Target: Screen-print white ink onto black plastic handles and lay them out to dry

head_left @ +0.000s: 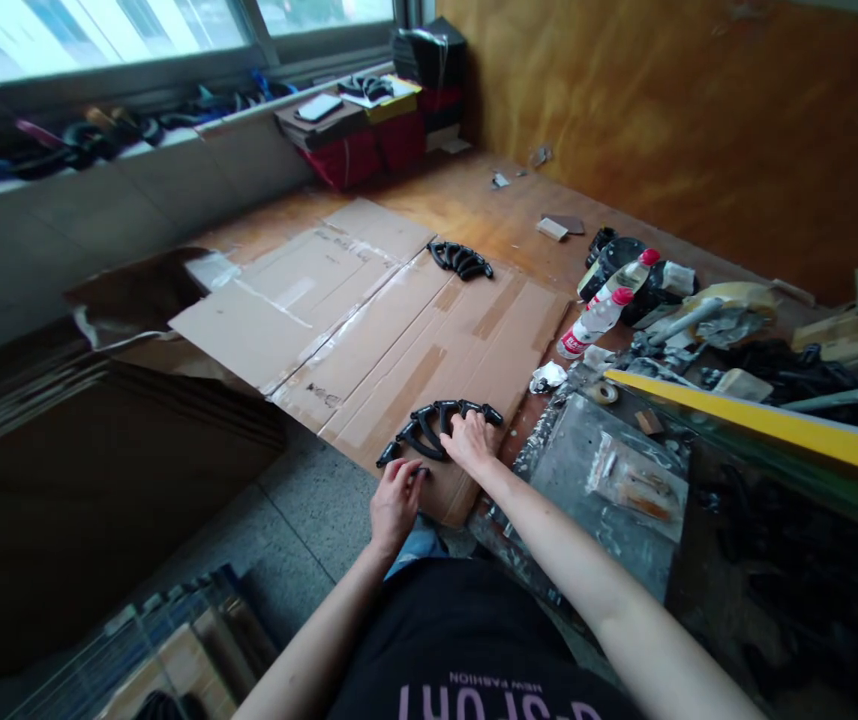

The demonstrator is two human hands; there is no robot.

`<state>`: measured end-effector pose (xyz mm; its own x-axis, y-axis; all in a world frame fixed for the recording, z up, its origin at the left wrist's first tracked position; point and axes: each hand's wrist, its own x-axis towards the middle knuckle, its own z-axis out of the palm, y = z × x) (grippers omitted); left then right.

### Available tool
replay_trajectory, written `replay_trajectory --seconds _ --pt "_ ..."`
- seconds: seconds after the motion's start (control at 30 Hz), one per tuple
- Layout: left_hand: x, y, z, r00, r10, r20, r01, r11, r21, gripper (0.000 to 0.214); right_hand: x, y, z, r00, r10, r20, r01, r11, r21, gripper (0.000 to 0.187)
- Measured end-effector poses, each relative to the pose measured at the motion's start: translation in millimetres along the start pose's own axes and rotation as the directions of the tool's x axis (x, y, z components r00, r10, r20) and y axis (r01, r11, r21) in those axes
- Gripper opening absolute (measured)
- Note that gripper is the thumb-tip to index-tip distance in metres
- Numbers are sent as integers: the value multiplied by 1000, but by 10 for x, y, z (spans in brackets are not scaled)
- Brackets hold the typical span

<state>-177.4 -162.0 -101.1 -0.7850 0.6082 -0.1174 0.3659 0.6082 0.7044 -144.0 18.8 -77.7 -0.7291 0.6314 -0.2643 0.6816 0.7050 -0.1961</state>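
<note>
Black curved pieces fanned on cardboard, under right hand; left hand curled beside fan's left end; cannot tell either grip. Second fan, beyond fingers, looks laid out; nearer seems in progress.

We look through a single camera worn on the person's head, set above the black shirt and facing forward and down across the flattened cardboard. Our view is wide: the shirt fills the bottom edge nearest to us, while the left hand and right hand sit at middle range, just below the centre. Farther off, we take in the window at upper left and the wooden wall at upper right
</note>
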Motion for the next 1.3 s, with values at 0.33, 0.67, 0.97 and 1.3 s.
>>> replay_trajectory --seconds 0.33,0.67,0.97,1.3 --pt "222 196 46 993 -35 109 -1 950 312 49 51 82 -43 1000 -21 12 21 1000 -20 27" --pt "366 99 -58 999 -39 4 36 942 334 48 15 90 -72 999 28 44 -30 999 42 27" --pt "724 -28 -79 993 119 11 -113 912 395 43 32 -105 43 994 15 111 -38 979 202 33" --pt "657 62 -34 966 255 -40 -208 862 462 50 3 28 105 992 34 125 -105 780 617 42"
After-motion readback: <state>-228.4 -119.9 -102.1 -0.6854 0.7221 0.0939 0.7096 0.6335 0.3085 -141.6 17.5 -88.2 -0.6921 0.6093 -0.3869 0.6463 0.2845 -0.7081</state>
